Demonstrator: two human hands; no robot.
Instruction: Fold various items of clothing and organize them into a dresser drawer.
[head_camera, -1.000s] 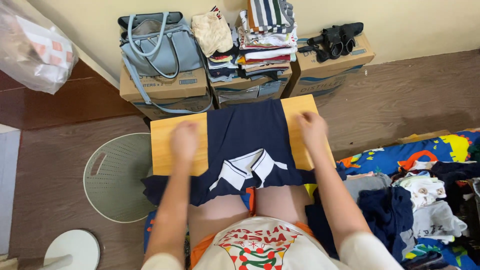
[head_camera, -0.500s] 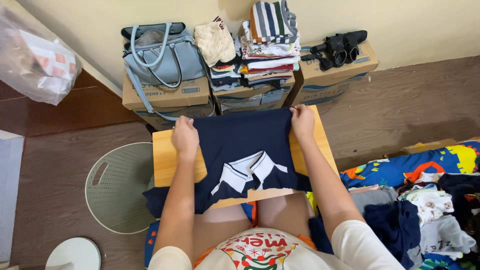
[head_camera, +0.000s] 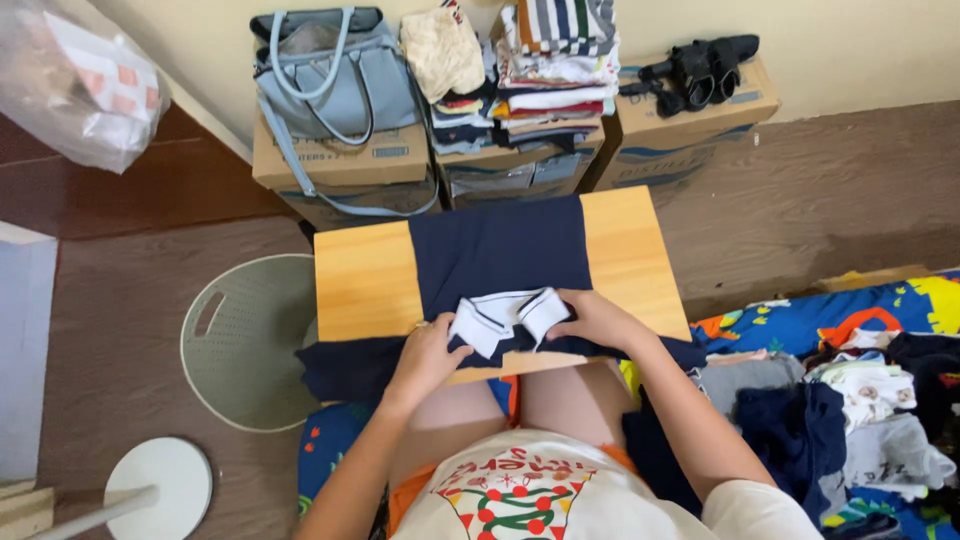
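A navy polo shirt (head_camera: 495, 250) with a white collar (head_camera: 505, 315) lies flat on a small wooden table (head_camera: 365, 280) over my lap. My left hand (head_camera: 430, 352) grips the shirt's shoulder just left of the collar. My right hand (head_camera: 592, 318) pinches the fabric at the collar's right side. The shirt's sleeves hang off the table's near edge on both sides.
Cardboard boxes (head_camera: 340, 165) line the wall, bearing a grey-blue handbag (head_camera: 335, 65), stacks of folded clothes (head_camera: 555, 65) and black sandals (head_camera: 700, 70). A pale green basket lid (head_camera: 240, 345) lies left on the floor. Loose clothes (head_camera: 850, 400) are heaped at my right.
Both hands left the shirt's far edge and came back to the collar near me. The shirt now lies smoothed out further up the table.
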